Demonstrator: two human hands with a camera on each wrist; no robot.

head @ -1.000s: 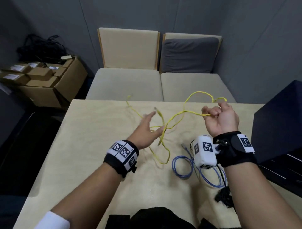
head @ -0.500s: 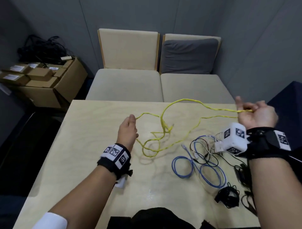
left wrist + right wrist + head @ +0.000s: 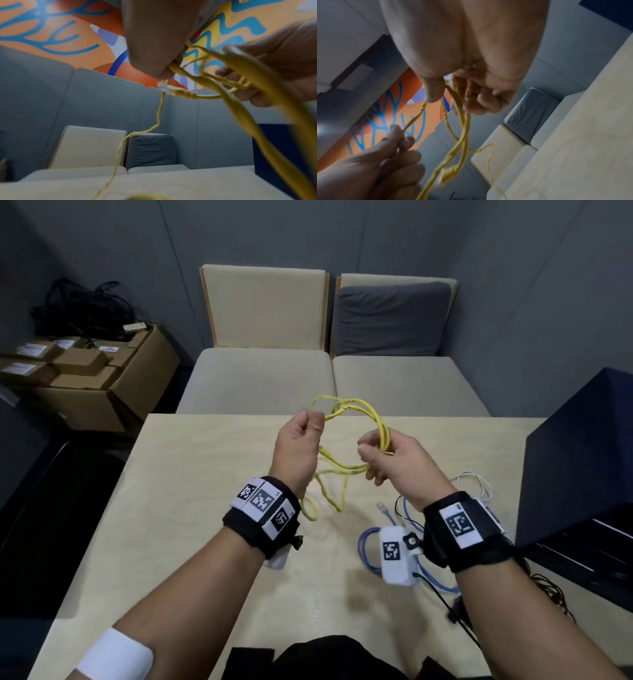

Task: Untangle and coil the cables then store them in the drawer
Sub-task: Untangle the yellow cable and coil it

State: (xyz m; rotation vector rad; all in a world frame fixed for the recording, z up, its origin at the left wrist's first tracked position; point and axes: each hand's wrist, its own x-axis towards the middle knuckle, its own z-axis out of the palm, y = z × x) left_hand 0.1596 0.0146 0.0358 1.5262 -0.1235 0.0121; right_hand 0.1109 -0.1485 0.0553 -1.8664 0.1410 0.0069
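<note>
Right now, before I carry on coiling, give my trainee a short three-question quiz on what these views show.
1. True or false: the yellow cable lies entirely flat on the table.
2. Which hand holds the gathered loops of the yellow cable?
A. left hand
B. right hand
C. neither
3. Fill in: the cable lying on the table by the right wrist, not yet picked up, is coloured ____ (blue cable).

Key
1. False: both hands hold it above the table, with a tail hanging down.
2. B: the right hand grips the loops, while the left hand pinches a strand.
3. Blue.
</note>
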